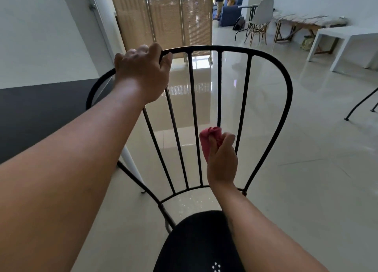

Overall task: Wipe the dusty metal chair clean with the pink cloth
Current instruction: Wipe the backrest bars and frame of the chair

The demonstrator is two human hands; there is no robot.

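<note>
A black metal chair (pixel 286 92) with a curved backrest of thin vertical bars stands in front of me, its round dark seat at the bottom of the frame. My left hand (pixel 141 71) grips the top rail of the backrest at its upper left. My right hand (pixel 222 161) holds a bunched pink cloth (pixel 210 139) wrapped around one of the vertical bars, about halfway down, right of the middle. The part of that bar under the cloth and hand is hidden.
A dark table (pixel 41 112) with a white leg is at my left. Glossy tiled floor (pixel 306 169) spreads ahead. A white low table (pixel 347 40), a grey chair (pixel 261 16), a bench and another chair's black legs (pixel 360 106) stand on the right. A person stands far back.
</note>
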